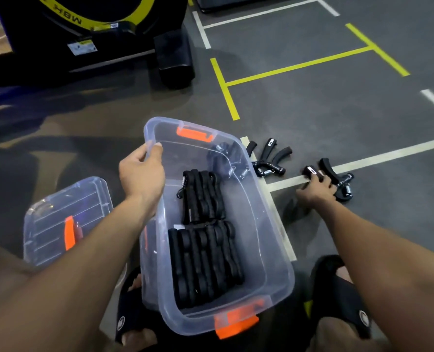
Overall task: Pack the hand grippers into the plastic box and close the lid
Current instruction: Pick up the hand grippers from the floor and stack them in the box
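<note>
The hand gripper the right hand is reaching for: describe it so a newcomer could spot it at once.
Start at the clear plastic box with orange latches, then look to its right along the white floor line. Two lots of black grippers lie there; the target hand gripper is the farther one from the box, under the right hand. Unlike the gripper beside the box, fingers rest on it.

The right hand (314, 191) covers part of a hand gripper (337, 179) on the floor, so its hold is hard to tell. Grippers past the plastic box (266, 250) look blurry through its far wall. The big black machine (84, 34) is cut off at the top edge.
</note>
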